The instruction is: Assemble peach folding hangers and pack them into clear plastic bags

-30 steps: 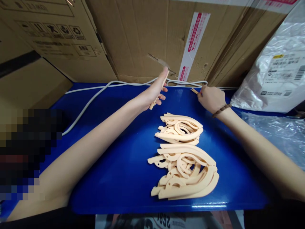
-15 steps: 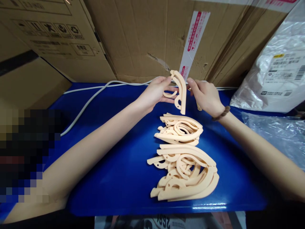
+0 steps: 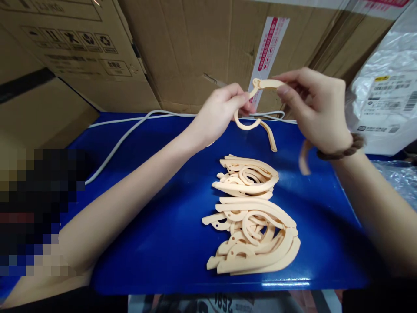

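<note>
A beige plastic folding hanger (image 3: 269, 83) is up off the table between my hands, one curved arm spread to the right. My left hand (image 3: 224, 108) pinches it near its hinge. My right hand (image 3: 321, 108) has thumb and fingers closed on the spread arm. Below my left fingers show a curved hook and a bent arm (image 3: 269, 135); whether these belong to the same hanger I cannot tell. A blurred beige arm (image 3: 305, 157) shows beside my right wrist. Nearer me lie a smaller pile of folded hangers (image 3: 246, 178) and a larger pile (image 3: 254, 237).
The blue table (image 3: 156, 234) carries the piles. A white cable (image 3: 124, 143) runs along its back and left. Large cardboard boxes (image 3: 189, 52) stand behind. A white plastic parcel (image 3: 387, 100) and clear plastic film (image 3: 400, 178) are at the right.
My right hand has risen and moved right, nearer the camera, now gripping a hanger arm. My left hand has lifted slightly. The hanger between them has swung from folded to spread. Both piles are unchanged.
</note>
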A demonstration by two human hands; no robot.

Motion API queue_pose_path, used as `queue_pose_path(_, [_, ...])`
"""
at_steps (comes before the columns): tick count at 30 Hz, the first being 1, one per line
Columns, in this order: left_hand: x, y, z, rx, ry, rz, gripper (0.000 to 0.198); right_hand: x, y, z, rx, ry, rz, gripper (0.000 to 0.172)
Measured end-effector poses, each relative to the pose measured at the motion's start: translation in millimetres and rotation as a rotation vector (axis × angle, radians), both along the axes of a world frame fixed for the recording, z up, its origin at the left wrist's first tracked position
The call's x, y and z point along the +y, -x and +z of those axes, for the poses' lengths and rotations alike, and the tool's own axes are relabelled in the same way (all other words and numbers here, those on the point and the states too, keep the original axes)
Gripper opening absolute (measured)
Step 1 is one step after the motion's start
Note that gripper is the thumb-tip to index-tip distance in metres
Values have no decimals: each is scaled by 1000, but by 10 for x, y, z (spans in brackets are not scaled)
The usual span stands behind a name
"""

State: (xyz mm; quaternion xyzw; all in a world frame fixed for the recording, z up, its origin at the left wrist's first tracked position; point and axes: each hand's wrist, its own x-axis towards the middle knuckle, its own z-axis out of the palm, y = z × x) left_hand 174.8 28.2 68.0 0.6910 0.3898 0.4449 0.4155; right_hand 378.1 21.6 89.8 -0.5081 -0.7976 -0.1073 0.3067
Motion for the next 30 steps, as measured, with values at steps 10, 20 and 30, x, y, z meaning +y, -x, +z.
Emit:
queue_pose_path(10, [2,-236,-318,71,-178,56,24,59,-32,-76,-97,239,-15,36])
queue_pose_path(20, [428,-287,-595,374,-112,68,26,240,-205,-137,406,566,27,27])
queue_pose_path(30, [485,-248,-773,703,-112,234,31,245,-207,-69,784,320,110,18])
